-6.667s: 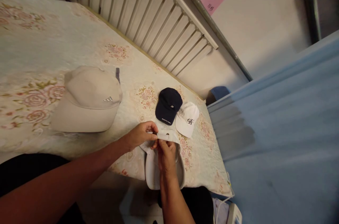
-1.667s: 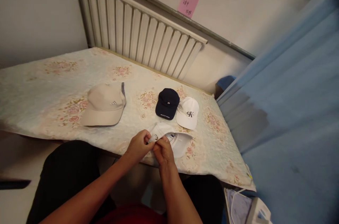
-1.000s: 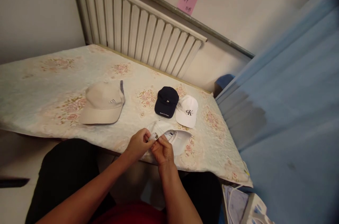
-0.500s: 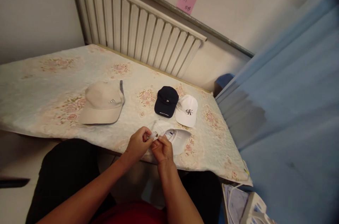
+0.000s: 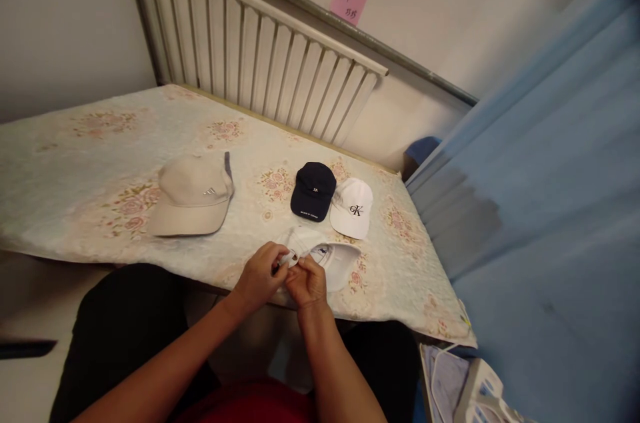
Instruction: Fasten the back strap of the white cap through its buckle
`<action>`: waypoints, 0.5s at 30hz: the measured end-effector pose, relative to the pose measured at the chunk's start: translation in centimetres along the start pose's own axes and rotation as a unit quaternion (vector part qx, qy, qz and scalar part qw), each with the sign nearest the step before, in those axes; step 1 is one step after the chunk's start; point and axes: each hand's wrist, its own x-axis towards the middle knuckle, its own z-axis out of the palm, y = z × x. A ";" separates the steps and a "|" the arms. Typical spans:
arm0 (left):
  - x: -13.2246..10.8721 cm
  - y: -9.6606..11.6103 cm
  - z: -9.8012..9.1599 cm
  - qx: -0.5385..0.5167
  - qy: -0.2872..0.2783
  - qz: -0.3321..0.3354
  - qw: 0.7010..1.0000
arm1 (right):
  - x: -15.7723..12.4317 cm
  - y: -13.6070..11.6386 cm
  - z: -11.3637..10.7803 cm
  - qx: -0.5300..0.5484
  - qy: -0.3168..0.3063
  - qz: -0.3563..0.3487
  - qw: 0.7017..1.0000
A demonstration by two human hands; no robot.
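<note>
- While my left hand (image 5: 260,276) pinches the strap (image 5: 287,258) at the back of the white baseball cap (image 5: 343,268), my right hand (image 5: 307,282) grips the same cap just beside it.
- My fingers are clamped on both sides: the left ones drawn together on the strap, the right thumb pressed over the band's edge.
- Between the two thumbs shows a small dark opening, a buckle or an eyelet; it is too small for me to tell.
- This cap sits straight ahead of me at the near edge of the floral cover (image 5: 247,210), tipped so that I look into its hollow, with the brim out toward 3 o'clock. I cannot tell whether the brim touches the cover.
- At 12 o'clock from it lies the navy cap (image 5: 313,186), small pale lettering along its brim.
- At 1 o'clock is the white CK cap (image 5: 351,210), its edge meeting the navy one in my view; both brims point roughly to 6 o'clock.
- At 10 o'clock, well apart, rests the beige cap (image 5: 193,190) with three slanted bars and a dark strap standing up behind.
- Farther off, the radiator (image 5: 257,43) runs at 11 o'clock, and the blue curtain (image 5: 540,210) hangs toward 3.
</note>
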 end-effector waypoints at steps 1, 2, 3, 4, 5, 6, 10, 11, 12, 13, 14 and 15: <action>0.0 0.0 0.0 0.003 -0.004 0.007 1.000 | 0.0 0.0 0.0 -0.004 0.005 0.000 1.000; 0.0 0.0 -0.1 0.007 -0.007 0.015 1.000 | 0.0 0.0 0.0 -0.007 0.009 -0.001 1.000; 0.0 0.0 -0.1 0.011 -0.009 0.021 1.000 | 0.0 0.0 0.0 -0.010 0.012 -0.002 1.000; 0.0 0.0 -0.1 0.014 -0.010 0.027 0.999 | 0.0 0.0 0.0 -0.011 0.014 -0.003 1.000; 0.0 -0.1 -0.1 0.016 -0.009 0.032 0.999 | 0.0 0.0 0.0 -0.011 0.014 -0.003 1.000; 0.1 -0.1 -0.1 0.017 -0.009 0.037 0.999 | 0.1 0.1 -0.1 -0.010 0.014 -0.005 1.000; 0.0 -0.2 -0.1 0.021 -0.005 0.056 0.998 | 0.2 0.2 -0.3 -0.010 0.014 -0.011 1.000; 0.0 -0.2 -0.1 0.021 -0.006 0.061 0.998 | 0.3 0.2 -0.4 -0.012 0.016 -0.011 1.000; 0.0 -0.3 -0.1 0.022 -0.007 0.067 0.997 | 0.3 0.2 -0.4 -0.015 0.019 -0.011 1.000; 0.0 -0.4 -0.1 0.022 -0.008 0.073 0.997 | 0.3 0.3 -0.4 -0.018 0.023 -0.011 1.000; 0.0 -0.4 -0.1 0.023 -0.010 0.079 0.997 | 0.3 0.3 -0.4 -0.018 0.026 -0.010 0.999; 0.0 -0.5 -0.1 0.024 -0.010 0.085 0.996 | 0.2 0.3 -0.4 -0.017 0.028 -0.010 0.999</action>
